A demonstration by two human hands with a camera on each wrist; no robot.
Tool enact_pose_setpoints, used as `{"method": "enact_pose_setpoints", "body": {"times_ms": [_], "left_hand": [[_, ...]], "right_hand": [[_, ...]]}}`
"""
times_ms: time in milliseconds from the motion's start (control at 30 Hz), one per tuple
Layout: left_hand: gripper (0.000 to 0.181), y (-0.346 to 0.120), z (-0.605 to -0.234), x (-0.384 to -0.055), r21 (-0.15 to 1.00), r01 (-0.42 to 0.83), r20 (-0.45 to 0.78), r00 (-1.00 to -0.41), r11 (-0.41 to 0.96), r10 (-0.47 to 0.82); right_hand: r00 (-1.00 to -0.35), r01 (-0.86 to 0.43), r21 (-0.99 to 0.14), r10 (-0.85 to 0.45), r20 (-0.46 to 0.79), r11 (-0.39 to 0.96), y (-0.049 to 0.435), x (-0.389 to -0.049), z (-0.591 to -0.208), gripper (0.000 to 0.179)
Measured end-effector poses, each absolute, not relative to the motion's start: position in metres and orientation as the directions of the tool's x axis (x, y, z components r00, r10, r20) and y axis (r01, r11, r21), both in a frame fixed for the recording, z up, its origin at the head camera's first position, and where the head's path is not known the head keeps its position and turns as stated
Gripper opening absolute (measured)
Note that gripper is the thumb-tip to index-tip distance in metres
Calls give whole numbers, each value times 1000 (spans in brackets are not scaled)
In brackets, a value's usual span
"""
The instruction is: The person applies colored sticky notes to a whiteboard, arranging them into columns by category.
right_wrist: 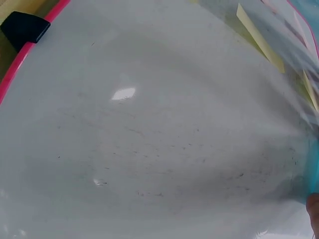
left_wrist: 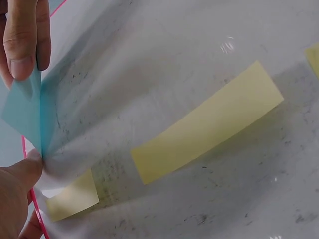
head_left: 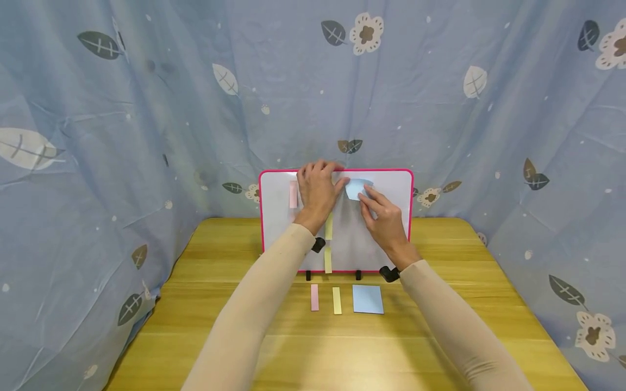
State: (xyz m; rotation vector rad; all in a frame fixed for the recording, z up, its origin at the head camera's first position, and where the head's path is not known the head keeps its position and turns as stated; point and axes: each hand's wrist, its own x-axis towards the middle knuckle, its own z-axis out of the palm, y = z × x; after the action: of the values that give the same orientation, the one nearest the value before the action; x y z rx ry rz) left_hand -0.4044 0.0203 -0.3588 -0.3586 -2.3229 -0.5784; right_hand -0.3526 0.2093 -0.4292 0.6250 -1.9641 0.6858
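Observation:
A whiteboard (head_left: pixel 279 233) with a pink frame stands upright on the table. My left hand (head_left: pixel 318 190) grips its top edge, fingers over the frame and thumb on the front. In the left wrist view that thumb touches a corner of a light blue sticky note (left_wrist: pixel 22 112). With fingertips and thumb, my right hand (head_left: pixel 386 220) pinches the right part of this note, which bends away from the board. Yellow strips (left_wrist: pixel 207 122) stick to the board's middle in a line, the topmost beside my left thumb. A pink strip (head_left: pixel 293 194) is left of my left hand.
On the wooden table (head_left: pixel 220 336), before the board, lie a pink strip pad (head_left: pixel 314 297), a yellow strip pad (head_left: pixel 337 300) and a square blue note pad (head_left: pixel 368 299). Black feet (head_left: pixel 358 275) support the board. A patterned blue curtain (head_left: pixel 293 81) hangs behind and at both sides.

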Motion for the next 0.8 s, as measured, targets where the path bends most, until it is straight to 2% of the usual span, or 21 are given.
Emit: {"method": "enact_pose_setpoints", "body": {"times_ms": [233, 433, 700, 800], "left_hand": [[36, 21, -359, -405, 323, 405, 691, -719, 855, 80], [38, 20, -360, -406, 315, 406, 700, -710, 858, 79], [41, 19, -361, -406, 305, 411, 713, -697, 859, 80], [40, 19, -361, -407, 305, 427, 722, -687, 851, 85]], "right_hand": [[-452, -662, -207, -164, 877, 720, 210, -354, -431, 32], [-507, -612, -201, -185, 842, 765, 207, -352, -432, 42], [-528, -597, -21, -373, 763, 802, 199, -354, -433, 68], [-555, -587, 15, -417, 720, 809, 198, -358, -432, 77]]}}
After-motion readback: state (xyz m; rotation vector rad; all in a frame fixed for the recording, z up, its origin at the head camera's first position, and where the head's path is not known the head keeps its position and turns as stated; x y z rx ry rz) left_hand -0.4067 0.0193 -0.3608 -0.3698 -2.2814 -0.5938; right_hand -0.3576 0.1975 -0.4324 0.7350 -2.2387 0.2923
